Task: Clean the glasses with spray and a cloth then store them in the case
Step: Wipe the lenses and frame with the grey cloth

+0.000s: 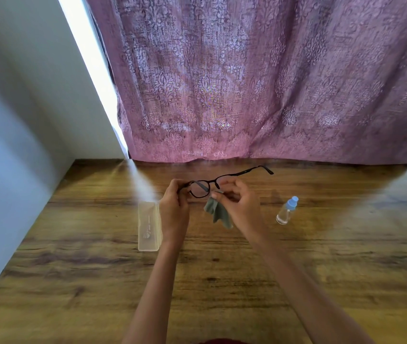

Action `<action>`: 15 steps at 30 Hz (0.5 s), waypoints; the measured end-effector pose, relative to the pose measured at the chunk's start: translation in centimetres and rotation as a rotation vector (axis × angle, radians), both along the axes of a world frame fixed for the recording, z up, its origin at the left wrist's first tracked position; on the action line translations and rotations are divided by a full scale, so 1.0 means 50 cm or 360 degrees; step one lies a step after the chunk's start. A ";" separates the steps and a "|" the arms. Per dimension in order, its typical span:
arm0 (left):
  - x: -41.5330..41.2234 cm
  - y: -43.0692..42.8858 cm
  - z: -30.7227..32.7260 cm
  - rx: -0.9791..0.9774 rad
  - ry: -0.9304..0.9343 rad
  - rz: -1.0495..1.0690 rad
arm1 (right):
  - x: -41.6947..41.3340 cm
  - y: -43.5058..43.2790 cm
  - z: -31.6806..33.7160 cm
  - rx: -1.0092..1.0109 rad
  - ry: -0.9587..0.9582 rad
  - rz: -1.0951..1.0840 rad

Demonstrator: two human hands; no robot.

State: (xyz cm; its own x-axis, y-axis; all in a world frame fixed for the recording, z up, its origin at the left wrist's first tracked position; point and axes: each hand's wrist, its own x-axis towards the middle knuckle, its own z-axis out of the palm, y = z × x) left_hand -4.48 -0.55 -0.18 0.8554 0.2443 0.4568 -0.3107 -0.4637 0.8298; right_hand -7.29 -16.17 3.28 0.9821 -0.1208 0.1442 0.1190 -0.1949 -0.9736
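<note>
The glasses, dark-framed, are held up above the far middle of the counter, not resting on it; 1 temple stretches away to the right toward the curtain, and a dark bar crosses the 1 lens that shows; the other lens is hidden behind fingers. The left hand has its grip curled narrow round the left end of the frame; the right hand pinches a grey cloth between thumb and forefinger at the bridge side of the frame, the rest of the cloth hanging loose below.

Just left of the left wrist a clear case lies flat and lengthwise on the wood, partly covered by that wrist; to the right, apart from the right hand, a small clear spray bottle with a blue cap stands tilted in the wide-angle view.

The curtain's hem meets the counter's far edge close behind the glasses; a pale wall runs along the left edge, near the case; broad wood lies right of the bottle and toward the near edge, crossed by the 2 forearms.
</note>
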 end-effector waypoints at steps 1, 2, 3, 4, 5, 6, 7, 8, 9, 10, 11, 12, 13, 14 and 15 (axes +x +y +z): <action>-0.002 -0.003 0.001 0.0013 0.0002 -0.0005 | 0.005 0.005 0.006 -0.0006 -0.0032 -0.0032; -0.005 -0.005 0.003 0.0019 0.0005 -0.0010 | 0.010 0.011 0.012 -0.0018 -0.0071 -0.0048; -0.007 -0.008 0.004 0.0021 0.0006 -0.0014 | 0.014 0.017 0.016 -0.0030 -0.0120 -0.0045; -0.009 -0.010 0.006 0.0019 0.0006 -0.0020 | 0.018 0.022 0.020 -0.0056 -0.0168 -0.0029; -0.010 -0.012 0.007 0.0016 0.0006 -0.0026 | 0.022 0.027 0.022 -0.0109 -0.0210 -0.0014; -0.010 -0.013 0.008 0.0012 0.0004 -0.0030 | 0.026 0.030 0.024 -0.0179 -0.0241 0.0004; -0.010 -0.013 0.009 0.0003 0.0000 -0.0032 | 0.029 0.032 0.025 -0.0263 -0.0269 0.0022; -0.010 -0.014 0.010 -0.0009 -0.0004 -0.0035 | 0.030 0.033 0.026 -0.0341 -0.0302 0.0047; -0.010 -0.014 0.011 -0.0025 -0.0009 -0.0046 | 0.032 0.033 0.026 -0.0444 -0.0360 0.0067; -0.011 -0.014 0.011 -0.0037 -0.0015 -0.0061 | 0.034 0.031 0.025 -0.0583 -0.0441 0.0065; -0.011 -0.014 0.011 -0.0042 -0.0023 -0.0074 | 0.037 0.029 0.024 -0.0763 -0.0534 0.0037; -0.012 -0.015 0.010 -0.0046 -0.0027 -0.0084 | 0.038 0.028 0.023 -0.0938 -0.0618 0.0003; -0.011 -0.015 0.009 -0.0061 -0.0022 -0.0089 | 0.038 0.026 0.021 -0.1069 -0.0686 -0.0018; -0.011 -0.015 0.008 -0.0085 -0.0014 -0.0088 | 0.037 0.025 0.019 -0.1158 -0.0732 -0.0018; -0.010 -0.014 0.008 -0.0110 -0.0007 -0.0081 | 0.035 0.024 0.015 -0.1226 -0.0755 -0.0007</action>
State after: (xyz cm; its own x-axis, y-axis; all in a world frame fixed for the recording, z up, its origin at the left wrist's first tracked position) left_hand -4.98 -1.27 0.20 0.8655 0.2317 0.4440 -0.3360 -0.3889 0.8578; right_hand -5.55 -14.98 4.05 0.7988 0.1731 0.5762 0.4723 -0.7737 -0.4223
